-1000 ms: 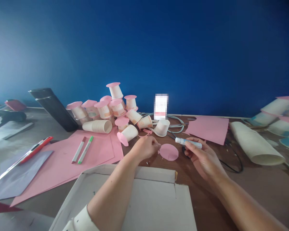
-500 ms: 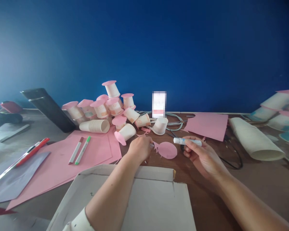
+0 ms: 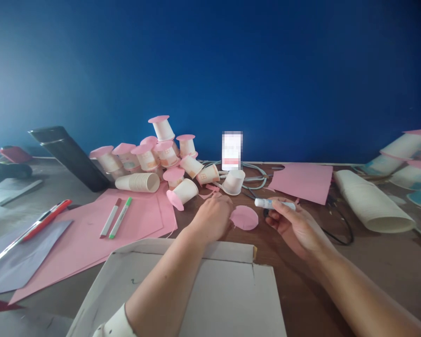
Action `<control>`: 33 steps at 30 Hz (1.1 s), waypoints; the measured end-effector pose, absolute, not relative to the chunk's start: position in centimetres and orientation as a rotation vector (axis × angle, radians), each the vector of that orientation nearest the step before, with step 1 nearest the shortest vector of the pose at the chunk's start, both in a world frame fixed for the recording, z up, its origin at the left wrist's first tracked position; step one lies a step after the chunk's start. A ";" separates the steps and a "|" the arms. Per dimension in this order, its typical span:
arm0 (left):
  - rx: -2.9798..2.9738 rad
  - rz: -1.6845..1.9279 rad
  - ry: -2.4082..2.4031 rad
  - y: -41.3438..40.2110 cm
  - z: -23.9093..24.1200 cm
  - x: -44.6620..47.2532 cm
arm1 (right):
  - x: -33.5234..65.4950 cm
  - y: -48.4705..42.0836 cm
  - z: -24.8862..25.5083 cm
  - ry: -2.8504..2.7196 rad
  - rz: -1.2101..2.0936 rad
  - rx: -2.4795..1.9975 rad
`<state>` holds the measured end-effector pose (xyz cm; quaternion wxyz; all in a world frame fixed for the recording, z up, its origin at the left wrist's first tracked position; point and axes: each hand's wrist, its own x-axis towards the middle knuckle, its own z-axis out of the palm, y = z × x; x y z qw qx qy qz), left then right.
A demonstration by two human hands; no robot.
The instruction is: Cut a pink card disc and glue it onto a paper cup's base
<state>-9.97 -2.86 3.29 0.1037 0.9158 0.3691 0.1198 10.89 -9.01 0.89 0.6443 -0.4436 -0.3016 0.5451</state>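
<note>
In my right hand (image 3: 291, 224) is a white glue stick (image 3: 264, 203) with a blue mark, held between thumb and fingers, one end pointing left. A pink paper circle (image 3: 244, 218) lies on the brown table between my hands. My left hand (image 3: 214, 217) reaches down over the tabletop at the circle's left edge. Its fingertips are hidden behind the hand, so I cannot see whether they grip anything. Just beyond the circle, a white paper cup (image 3: 233, 182) stands upside down. Pink scraps (image 3: 212, 189) lie behind my left hand.
Paper cups topped with pink discs (image 3: 166, 153) are piled back left, beside a stack of nested cups (image 3: 137, 183). Left are two markers (image 3: 120, 218), pink sheets (image 3: 80, 234) and a red cutter (image 3: 45, 217). A white board (image 3: 231, 295) lies in front. Right is a cup stack (image 3: 372, 201).
My left hand has shifted slightly right, to the pink circle's edge, and the pink scrap beside the circle no longer shows. My right hand with the glue stick has barely moved.
</note>
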 end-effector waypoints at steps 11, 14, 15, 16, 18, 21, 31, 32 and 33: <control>2.607 0.090 1.003 -2.9 3.4 -9.1 | 10.9 -9.1 0.8 -0.666 1.504 -0.820; 2.624 0.070 1.006 -2.8 3.3 -8.9 | 10.8 -9.0 0.7 -0.605 1.500 -0.872; 2.640 0.071 1.011 -2.8 3.1 -8.8 | 10.8 -9.0 0.7 -0.589 1.498 -0.879; 2.659 0.075 1.013 -2.7 3.0 -8.7 | 10.8 -9.0 0.7 -0.576 1.497 -0.883; 2.712 0.090 1.017 -2.6 2.7 -8.5 | 10.8 -8.9 0.7 -0.562 1.495 -0.889; 2.799 0.153 1.000 -2.5 2.2 -8.2 | 10.7 -9.0 0.8 -0.565 1.488 -0.887; 2.841 0.364 1.032 -2.6 1.6 -7.9 | 11.2 -8.9 1.0 -0.591 1.475 -0.920; 2.845 0.372 1.030 -2.6 1.5 -7.9 | 11.4 -9.0 1.1 -0.597 1.479 -0.918; 2.846 0.380 1.027 -2.6 1.5 -7.9 | 11.7 -9.1 1.3 -0.605 1.485 -0.917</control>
